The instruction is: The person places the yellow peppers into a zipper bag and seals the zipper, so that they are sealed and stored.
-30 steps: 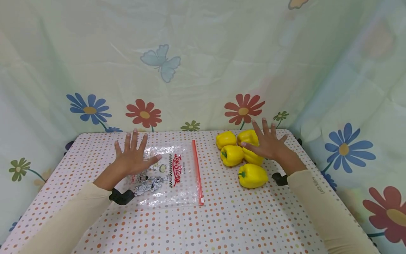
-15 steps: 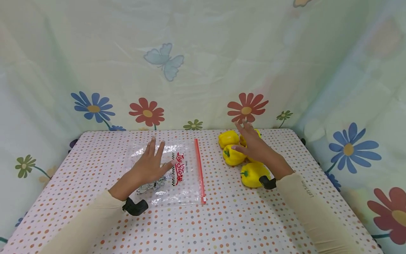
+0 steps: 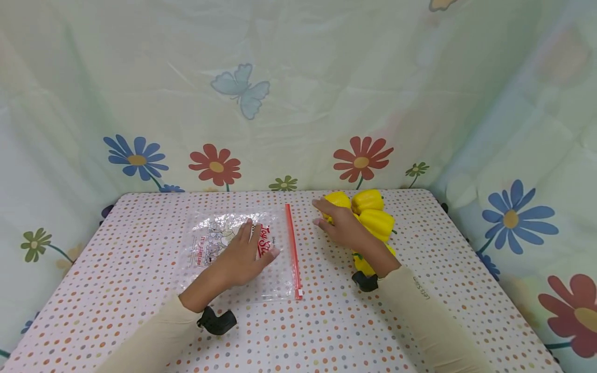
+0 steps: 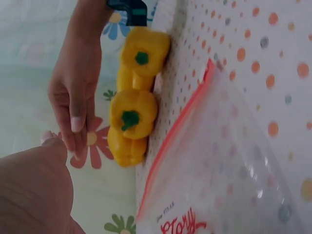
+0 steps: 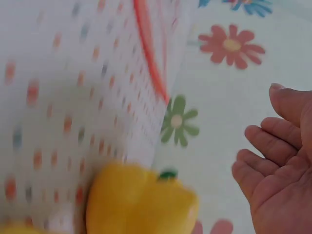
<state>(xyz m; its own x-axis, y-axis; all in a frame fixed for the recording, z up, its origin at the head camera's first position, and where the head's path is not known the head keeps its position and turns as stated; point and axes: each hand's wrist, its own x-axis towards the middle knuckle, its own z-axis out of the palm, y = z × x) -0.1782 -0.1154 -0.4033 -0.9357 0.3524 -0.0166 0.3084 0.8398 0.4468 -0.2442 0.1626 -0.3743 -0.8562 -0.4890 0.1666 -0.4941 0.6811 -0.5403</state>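
A clear plastic zip bag (image 3: 207, 246) with a red zip edge (image 3: 293, 254) and "Toy Story" print lies flat on the table. Above it hovers my left hand (image 3: 235, 261), holding nothing, its thumb pointing towards the zip edge. Several yellow bell peppers (image 3: 377, 224) with green stems sit grouped right of the bag. My right hand (image 3: 344, 227) hangs in front of the group, hiding part of it, with loosely bent fingers and nothing held. In the right wrist view, a bell pepper (image 5: 141, 200) lies below and apart from that hand.
The table has a white cloth (image 3: 289, 336) with coloured dots. A flowered curtain (image 3: 298, 103) hangs behind it and along both sides. Each wrist carries a small black camera mount (image 3: 216, 321).
Both hands have moved inwards: the left slid rightwards over the bag, the right leftwards across the peppers. The fingers were spread wide and are now more relaxed. Bag and peppers stay put.
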